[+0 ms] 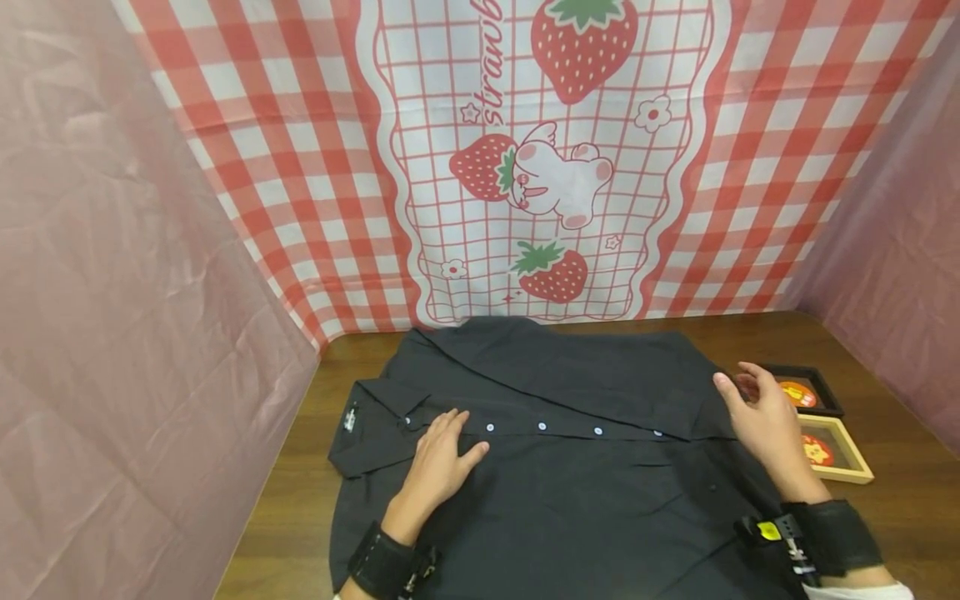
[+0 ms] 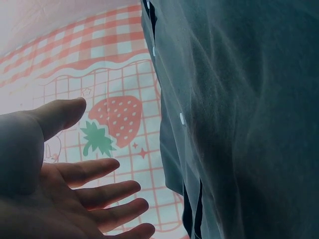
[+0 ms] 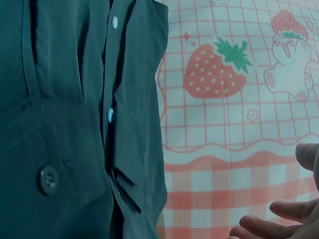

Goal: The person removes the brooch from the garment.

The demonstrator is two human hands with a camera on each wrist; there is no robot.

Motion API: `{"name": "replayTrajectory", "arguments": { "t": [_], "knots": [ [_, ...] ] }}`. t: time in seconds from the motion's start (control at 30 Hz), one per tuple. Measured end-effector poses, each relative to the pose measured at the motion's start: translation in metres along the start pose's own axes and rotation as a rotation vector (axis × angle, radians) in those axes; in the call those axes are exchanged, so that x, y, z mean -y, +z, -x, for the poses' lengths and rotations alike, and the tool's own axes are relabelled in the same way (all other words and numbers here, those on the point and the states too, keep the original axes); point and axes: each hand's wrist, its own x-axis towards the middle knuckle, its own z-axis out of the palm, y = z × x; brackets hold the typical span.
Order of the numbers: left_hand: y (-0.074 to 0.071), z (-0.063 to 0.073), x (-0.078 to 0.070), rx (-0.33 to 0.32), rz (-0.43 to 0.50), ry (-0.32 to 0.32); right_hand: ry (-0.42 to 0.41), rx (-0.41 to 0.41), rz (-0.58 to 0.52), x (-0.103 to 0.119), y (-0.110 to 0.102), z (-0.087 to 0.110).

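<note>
A dark button shirt (image 1: 570,508) lies spread on the wooden table, its collar (image 1: 375,425) towards the left and a row of pale buttons running across it. Over the placket by the collar, my left hand (image 1: 442,462) has its fingers extended and thumb apart, holding nothing; whether it touches the cloth I cannot tell. My right hand (image 1: 768,425) is at the shirt's right edge, fingers loosely bent and apart from the thumb. The right wrist view shows its fingertips (image 3: 264,226) with nothing between them, and a dark button (image 3: 48,179) on the cloth.
Two small framed pictures, one black-edged (image 1: 832,392) and one pale wood (image 1: 855,454), lie right of the shirt beside my right hand. A strawberry-print checked cloth (image 1: 675,250) hangs behind the table (image 1: 292,517). Pink fabric (image 1: 150,333) hangs on both sides.
</note>
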Motion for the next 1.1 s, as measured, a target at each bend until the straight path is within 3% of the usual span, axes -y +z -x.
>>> {"name": "replayTrajectory", "arguments": {
  "t": [0.33,0.8,1.1],
  "knots": [
    [0.002,0.003,-0.001,0.01,0.014,-0.009,-0.022,0.005,0.014,0.005,0.007,0.013],
    [-0.001,0.001,-0.003,-0.01,-0.002,-0.013,-0.106,0.034,-0.018,0.019,0.013,0.017],
    [-0.004,-0.001,-0.007,0.0,-0.005,-0.01,-0.148,0.053,0.024,0.021,0.006,0.015]
  ]
}}
